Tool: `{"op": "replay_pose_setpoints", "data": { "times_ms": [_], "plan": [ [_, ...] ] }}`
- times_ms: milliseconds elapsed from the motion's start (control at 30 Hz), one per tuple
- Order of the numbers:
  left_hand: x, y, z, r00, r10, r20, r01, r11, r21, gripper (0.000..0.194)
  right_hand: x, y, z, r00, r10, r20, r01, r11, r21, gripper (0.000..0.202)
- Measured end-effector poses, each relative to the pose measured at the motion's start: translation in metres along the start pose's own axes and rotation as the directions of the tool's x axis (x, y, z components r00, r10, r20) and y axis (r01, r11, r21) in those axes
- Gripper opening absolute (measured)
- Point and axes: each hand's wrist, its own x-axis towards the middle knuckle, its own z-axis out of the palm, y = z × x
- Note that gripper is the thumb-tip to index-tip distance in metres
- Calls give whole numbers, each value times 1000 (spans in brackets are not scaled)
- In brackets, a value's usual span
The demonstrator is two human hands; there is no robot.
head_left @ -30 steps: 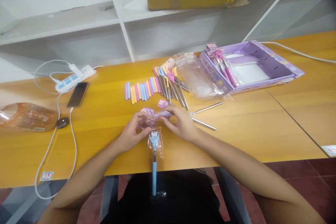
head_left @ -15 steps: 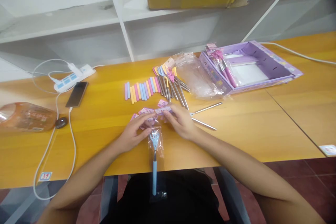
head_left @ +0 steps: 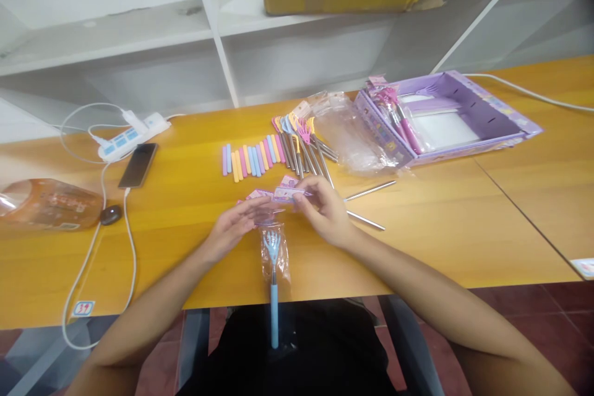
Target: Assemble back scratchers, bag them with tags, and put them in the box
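Note:
My right hand (head_left: 327, 213) pinches a small pink-and-purple printed card (head_left: 284, 193) between thumb and fingers. My left hand (head_left: 236, 226) is open, its fingers stretched toward the card's left edge; whether they touch it I cannot tell. More printed cards (head_left: 260, 195) lie beneath and behind the hands. Just below them, a light-blue back scratcher (head_left: 273, 284) with a claw-shaped head lies in a clear plastic bag (head_left: 284, 260), its handle reaching past the table's front edge.
Beyond my hands lie several coloured handle sleeves (head_left: 253, 159) and metal-rod back scratchers (head_left: 301, 142). Clear bags (head_left: 357, 142) adjoin a purple tray box (head_left: 496, 139). Loose metal rods (head_left: 371, 190) are at right. A phone (head_left: 138, 166), power strip (head_left: 134, 138) and orange package (head_left: 51, 205) sit left.
My left hand has drawn slightly left and down, its thumb coming away from the bag's top. The card in my right hand has tilted, showing more of its face.

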Motion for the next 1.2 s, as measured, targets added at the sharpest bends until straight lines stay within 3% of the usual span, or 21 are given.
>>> {"op": "replay_pose_setpoints", "data": {
  "times_ms": [200, 433, 600, 767, 933, 1200],
  "plan": [
    [5, 2, 1, 999, -31, -4, 31, 989, -144, 57, 6, 0, -1, 994, -107, 23, 109, 992, -62, 15],
    [5, 5, 1, 997, -64, -45, 54, 978, -204, 55, 2, 6, 5, 996, 85, 34, -91, 963, 254, 25],
    [5, 8, 3, 995, -86, -54, 72, 973, -221, 58, 0, 4, 7, 993, 85, -76, -58, 951, 305, 30],
    [5, 11, 4, 994, -98, -53, 81, 964, -255, 58, -1, 8, 10, 996, 83, -35, -70, 962, 265, 30],
    [5, 10, 6, 993, -100, -67, 75, 950, -303, 54, -2, 13, 13, 999, 38, 6, -38, 992, 121, 27],
    [5, 9, 4, 993, -111, -42, 89, 932, -352, 53, -1, 14, 8, 994, -87, 66, 91, 994, -55, 20]
  ]
}}
